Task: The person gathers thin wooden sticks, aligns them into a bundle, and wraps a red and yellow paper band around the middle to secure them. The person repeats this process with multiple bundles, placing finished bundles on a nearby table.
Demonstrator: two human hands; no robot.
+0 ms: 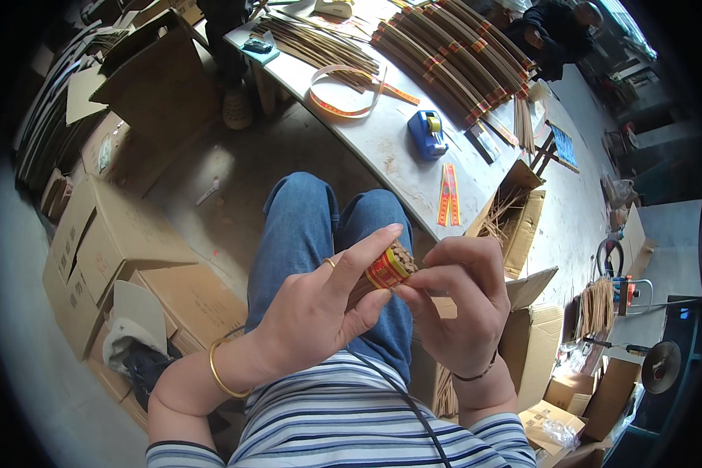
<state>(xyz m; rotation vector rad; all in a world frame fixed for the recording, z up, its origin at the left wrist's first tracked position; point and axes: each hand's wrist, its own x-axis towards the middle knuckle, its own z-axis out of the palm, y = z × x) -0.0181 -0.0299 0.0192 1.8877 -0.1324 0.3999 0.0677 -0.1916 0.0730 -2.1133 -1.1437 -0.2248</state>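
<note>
A bundle of thin brown incense sticks (402,254) is in my left hand (308,308), its cut ends tilted up and to the right above my lap. Around its end runs a red and yellow paper band (388,267). My left fingers and thumb are closed about the bundle from the left. My right hand (464,308) is pinched, thumb and forefinger together at the band's right edge. Most of the bundle's length is hidden behind my left hand.
On the table (390,160) lie banded stick bundles (460,58), loose sticks (312,47), a curled printed ribbon (339,111), a blue tape dispenser (427,134) and cut band strips (448,195). Cardboard boxes (117,246) stand at left, an open carton (530,343) at right. Other people are beyond the table.
</note>
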